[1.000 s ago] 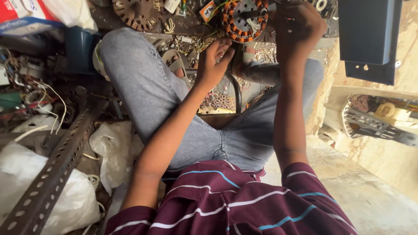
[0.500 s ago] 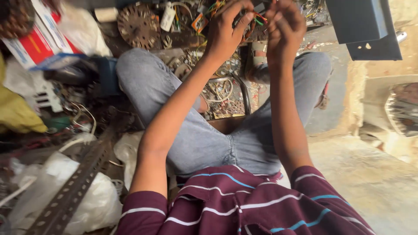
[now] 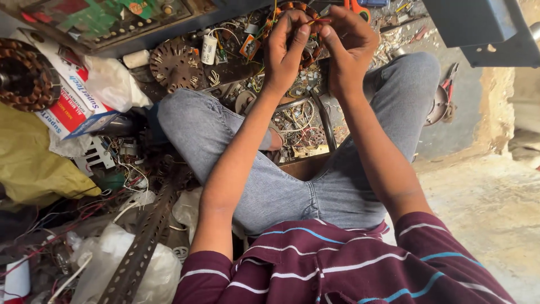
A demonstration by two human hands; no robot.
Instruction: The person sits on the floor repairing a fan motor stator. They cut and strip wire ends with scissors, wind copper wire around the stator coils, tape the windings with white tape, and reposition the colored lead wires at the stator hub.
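Hands [image 3: 315, 48] now nearer, stator [image 3: 306, 34] half-hidden

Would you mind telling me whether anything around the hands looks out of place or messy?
Yes: loose wires and small parts lie scattered on the floor between the knees. A perforated metal bar lies askew over plastic bags. Both hands, left and right, hold a copper-wound stator.

Maroon short-sleeved shirt [image 3: 337, 264] with thin white and blue stripes, lower centre of frame. Grey-blue jeans [image 3: 292, 191] across the middle. Bare forearms, left hand [image 3: 286, 48] and right hand [image 3: 350, 45] ungloved, upper centre.
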